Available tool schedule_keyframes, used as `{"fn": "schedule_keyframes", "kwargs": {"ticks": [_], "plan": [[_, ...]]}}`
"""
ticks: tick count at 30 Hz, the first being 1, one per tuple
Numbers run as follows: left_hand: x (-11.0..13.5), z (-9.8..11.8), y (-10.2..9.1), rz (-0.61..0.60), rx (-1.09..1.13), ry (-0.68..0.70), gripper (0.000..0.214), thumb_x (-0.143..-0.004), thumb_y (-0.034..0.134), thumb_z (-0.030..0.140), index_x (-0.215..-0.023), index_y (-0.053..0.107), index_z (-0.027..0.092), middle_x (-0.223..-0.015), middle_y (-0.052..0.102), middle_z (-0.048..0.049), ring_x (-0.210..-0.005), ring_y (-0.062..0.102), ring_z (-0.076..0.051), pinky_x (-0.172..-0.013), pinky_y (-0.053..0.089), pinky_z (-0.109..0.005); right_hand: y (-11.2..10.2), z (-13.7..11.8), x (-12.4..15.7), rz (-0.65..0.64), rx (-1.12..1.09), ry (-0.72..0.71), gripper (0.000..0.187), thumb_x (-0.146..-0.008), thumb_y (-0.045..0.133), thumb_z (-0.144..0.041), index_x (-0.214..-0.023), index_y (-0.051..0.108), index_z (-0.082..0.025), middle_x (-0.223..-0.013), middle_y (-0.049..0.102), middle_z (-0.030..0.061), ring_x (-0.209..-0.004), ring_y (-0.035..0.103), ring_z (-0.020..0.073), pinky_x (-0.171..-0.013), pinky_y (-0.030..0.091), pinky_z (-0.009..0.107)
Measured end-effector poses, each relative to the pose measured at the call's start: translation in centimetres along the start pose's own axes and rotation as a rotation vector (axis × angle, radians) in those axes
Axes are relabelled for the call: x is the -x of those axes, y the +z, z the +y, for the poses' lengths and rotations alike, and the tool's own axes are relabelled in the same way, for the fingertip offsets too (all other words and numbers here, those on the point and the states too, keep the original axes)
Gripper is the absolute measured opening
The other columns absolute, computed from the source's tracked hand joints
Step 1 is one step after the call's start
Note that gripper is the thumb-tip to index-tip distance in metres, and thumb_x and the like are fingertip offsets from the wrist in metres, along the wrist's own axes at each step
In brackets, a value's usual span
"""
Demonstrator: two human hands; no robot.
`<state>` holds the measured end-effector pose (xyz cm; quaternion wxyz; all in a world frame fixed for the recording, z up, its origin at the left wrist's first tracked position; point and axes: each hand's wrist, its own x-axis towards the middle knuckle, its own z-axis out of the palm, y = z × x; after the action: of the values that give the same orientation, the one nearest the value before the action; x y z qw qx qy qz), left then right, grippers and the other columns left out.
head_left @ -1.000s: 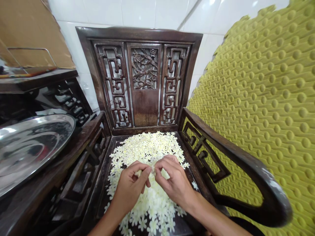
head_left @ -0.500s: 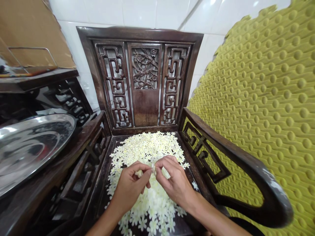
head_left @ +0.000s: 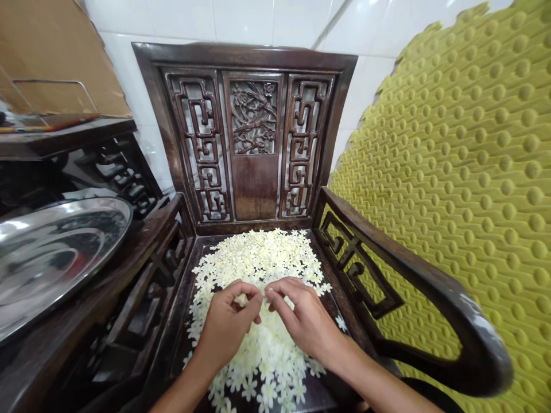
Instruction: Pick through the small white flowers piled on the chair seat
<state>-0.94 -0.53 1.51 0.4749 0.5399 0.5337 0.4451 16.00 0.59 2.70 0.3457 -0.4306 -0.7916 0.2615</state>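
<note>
Loose white flowers lie on chair seat. Left hand curls around pale bit, probably a flower. Right hand fingertips bunched; can't tell what's pinched. Likely light, soft, bruisable: grip bases, not petals.

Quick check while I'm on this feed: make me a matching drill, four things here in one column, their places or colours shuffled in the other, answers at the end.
Things:
1. Flowers
2. Left hand
3. Bumpy mat
4. Tray

Places and colours:
A. Shiny silver, at the left edge of the view
B. Close beside the right hand
C. White and pale yellow, spread over the seat
D. Yellow-green, at the right of the view

Right pairs: 1-C, 2-B, 3-D, 4-A
</note>
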Motion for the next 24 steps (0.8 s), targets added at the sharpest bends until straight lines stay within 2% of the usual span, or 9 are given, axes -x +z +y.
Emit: {"fn": "schedule_keyframes", "kwargs": {"ticks": [2, 6, 9, 12, 14, 16, 19, 22, 24], "plan": [[-0.1, -0.2, -0.1, 0.028, -0.008, -0.047, 0.017, -0.082, 0.065, 0.032, -0.073, 0.065, 0.018, -0.051, 0.058, 0.0033, -0.041, 0.045, -0.009, -0.042, 0.035, -0.020, -0.1, 0.4, -0.2, -0.013, 0.016, 0.012, 0.026, -0.101, 0.048, -0.023, -0.078, 0.061, -0.020, -0.072, 0.066, -0.0004, -0.073, 0.060, 0.0169, -0.073, 0.043, 0.030], [-0.5, -0.4, -0.8, 0.101, -0.020, -0.071, 0.014, -0.080, 0.063, 0.029, -0.071, 0.062, 0.018, -0.051, 0.062, 0.0028, -0.043, 0.048, -0.011, -0.045, 0.035, -0.020, -0.6, 1.6, -0.6, 0.011, 0.063, 0.058, 0.028, -0.100, 0.049, -0.026, -0.075, 0.060, -0.019, -0.067, 0.062, -0.0010, -0.064, 0.056, 0.0149, -0.064, 0.040, 0.028], [-0.9, -0.2, -1.4, 0.146, -0.064, -0.072, 0.015, -0.078, 0.065, 0.029, -0.068, 0.061, 0.018, -0.050, 0.062, 0.0031, -0.044, 0.049, -0.011, -0.046, 0.035, -0.020, -1.0, 2.3, -0.7, -0.021, 0.143, 0.089, 0.025, -0.096, 0.057, -0.027, -0.073, 0.059, -0.019, -0.067, 0.061, -0.0009, -0.063, 0.055, 0.0149, -0.062, 0.039, 0.027], [-1.1, -0.3, -1.9, 0.137, -0.098, -0.073, 0.021, -0.077, 0.070, 0.035, -0.068, 0.061, 0.018, -0.051, 0.061, 0.0032, -0.044, 0.049, -0.011, -0.046, 0.034, -0.020, -0.9, 2.6, -0.6, -0.033, 0.191, 0.151, 0.010, -0.088, 0.068, -0.028, -0.086, 0.062, -0.020, -0.082, 0.063, 0.0011, -0.072, 0.058, 0.0173, -0.068, 0.042, 0.029], [-1.1, -0.3, -1.8, 0.097, -0.070, -0.068, 0.027, -0.079, 0.071, 0.041, -0.070, 0.061, 0.018, -0.052, 0.062, 0.0024, -0.044, 0.049, -0.011, -0.046, 0.035, -0.021, -0.8, 2.3, -0.6, -0.020, 0.144, 0.171, 0.010, -0.089, 0.067, -0.027, -0.095, 0.062, -0.021, -0.091, 0.063, 0.0026, -0.077, 0.059, 0.0177, -0.071, 0.044, 0.030], [-1.0, -0.3, -1.6, 0.046, 0.043, -0.066, 0.030, -0.082, 0.069, 0.045, -0.074, 0.063, 0.017, -0.056, 0.063, 0.0011, -0.048, 0.053, -0.012, -0.049, 0.040, -0.022, -0.6, 1.7, -0.5, -0.011, 0.044, 0.146, 0.008, -0.093, 0.061, -0.025, -0.100, 0.061, -0.021, -0.096, 0.063, 0.0033, -0.080, 0.060, 0.0171, -0.073, 0.046, 0.030], [-0.6, -0.3, -0.9, -0.035, 0.398, -0.122, 0.035, -0.087, 0.063, 0.052, -0.090, 0.067, 0.017, -0.077, 0.070, -0.0040, -0.068, 0.067, -0.017, -0.067, 0.053, -0.029, -0.4, 0.5, -0.3, -0.015, -0.082, 0.079, 0.019, -0.096, 0.057, -0.022, -0.115, 0.058, -0.025, -0.104, 0.061, 0.0038, -0.088, 0.059, 0.0172, -0.076, 0.048, 0.030], [-0.4, -0.3, -0.2, -0.113, 0.686, -0.245, 0.045, -0.088, 0.059, 0.057, -0.103, 0.068, 0.016, -0.101, 0.072, -0.0110, -0.093, 0.071, -0.025, -0.084, 0.055, -0.039, 0.0, -0.1, 0.1, -0.070, -0.040, -0.020, 0.027, -0.091, 0.062, -0.016, -0.116, 0.058, -0.026, -0.104, 0.059, 0.0039, -0.095, 0.057, 0.0199, -0.083, 0.046, 0.033], [-0.3, -0.5, 0.2, -0.132, 0.770, -0.309, 0.045, -0.089, 0.058, 0.056, -0.104, 0.070, 0.015, -0.109, 0.071, -0.0133, -0.095, 0.071, -0.025, -0.087, 0.055, -0.039, 0.5, 0.1, 0.3, -0.049, 0.051, -0.060, 0.024, -0.089, 0.064, -0.014, -0.111, 0.061, -0.025, -0.102, 0.059, 0.0048, -0.097, 0.055, 0.0222, -0.085, 0.044, 0.037]]}}
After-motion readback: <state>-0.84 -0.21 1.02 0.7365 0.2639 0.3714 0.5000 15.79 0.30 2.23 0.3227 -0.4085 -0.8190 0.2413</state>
